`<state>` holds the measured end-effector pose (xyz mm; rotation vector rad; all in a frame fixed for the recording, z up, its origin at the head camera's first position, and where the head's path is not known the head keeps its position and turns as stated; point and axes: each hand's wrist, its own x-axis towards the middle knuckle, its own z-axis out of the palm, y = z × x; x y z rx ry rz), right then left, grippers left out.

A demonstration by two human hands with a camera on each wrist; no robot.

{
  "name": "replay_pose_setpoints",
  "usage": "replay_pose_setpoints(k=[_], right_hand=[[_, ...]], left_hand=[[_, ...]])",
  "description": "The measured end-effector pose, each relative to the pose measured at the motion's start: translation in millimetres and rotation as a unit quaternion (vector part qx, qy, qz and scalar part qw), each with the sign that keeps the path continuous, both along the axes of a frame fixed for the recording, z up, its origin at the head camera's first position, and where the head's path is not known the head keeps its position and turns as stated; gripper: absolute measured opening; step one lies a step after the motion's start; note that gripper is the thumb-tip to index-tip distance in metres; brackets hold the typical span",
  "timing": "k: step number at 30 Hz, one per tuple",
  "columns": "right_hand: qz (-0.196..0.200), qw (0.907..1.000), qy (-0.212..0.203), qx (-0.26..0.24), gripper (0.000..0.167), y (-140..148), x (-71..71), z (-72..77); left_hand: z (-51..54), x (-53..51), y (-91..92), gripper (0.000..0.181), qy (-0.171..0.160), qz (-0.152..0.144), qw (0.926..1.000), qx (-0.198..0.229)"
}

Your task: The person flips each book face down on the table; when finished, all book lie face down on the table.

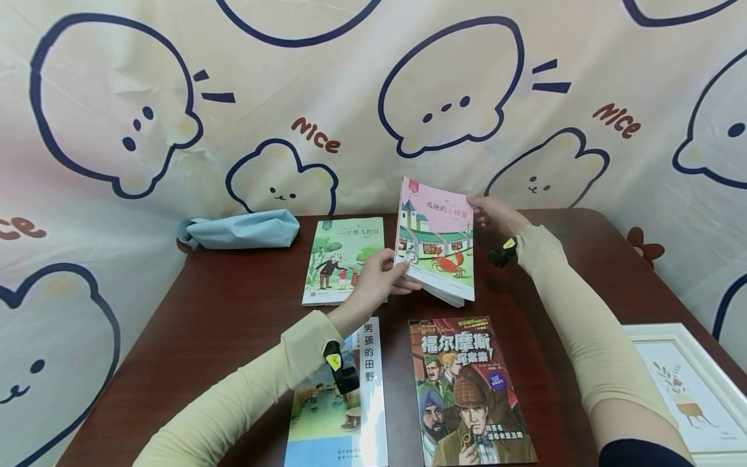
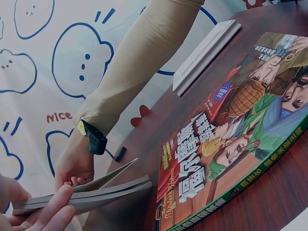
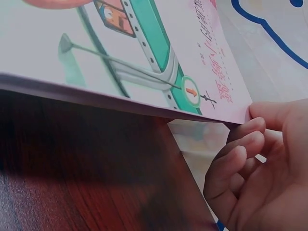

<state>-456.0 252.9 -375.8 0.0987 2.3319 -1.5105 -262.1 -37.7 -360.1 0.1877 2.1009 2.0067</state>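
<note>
A pink book [image 1: 438, 233] with a red crab on its cover is held tilted above the back of the table. My left hand [image 1: 373, 282] grips its lower left edge, thumb on the cover. At the upper right corner, my right hand [image 1: 496, 215] pinches the book; the right wrist view shows thumb and fingertips [image 3: 252, 126] there. In the left wrist view the book's cover stands slightly lifted from the pages [image 2: 115, 192]. A green book [image 1: 327, 250] lies behind my left hand. Nearer lie a blue-and-white book [image 1: 373, 421], partly hidden by my left arm, and a detective book [image 1: 467, 389].
A light blue cloth bundle [image 1: 245, 230] lies at the table's back left. On the right side is a white picture frame [image 1: 671, 334]. A patterned curtain [image 1: 356, 84] hangs behind the dark red table [image 1: 222, 305].
</note>
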Motion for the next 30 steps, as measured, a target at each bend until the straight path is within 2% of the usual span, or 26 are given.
replay_pose_setpoints(k=[6,13,19,23,30], right_hand=[[-0.003,1.0,-0.002,0.004,0.064,-0.6,1.1,-1.7],[0.024,0.9996,0.007,0.01,0.062,0.3,-2.0,-0.6],[0.009,0.9996,0.009,0.025,0.065,-1.0,-2.1,-0.8],[0.013,0.9994,0.018,0.025,0.065,-0.6,-1.4,-1.8],[0.028,0.999,0.035,-0.003,0.061,-0.1,-1.5,-3.4]], left_hand=[[-0.8,0.3,0.3,0.023,0.013,-0.002,0.9999,-0.007],[0.5,0.3,2.0,0.02,0.029,0.002,0.9996,-0.008],[2.2,0.7,2.6,0.021,0.049,0.002,0.9986,-0.022],[4.2,1.1,2.6,0.02,0.056,0.003,0.9979,-0.033],[4.3,1.9,0.7,0.021,0.064,0.001,0.9968,-0.048]])
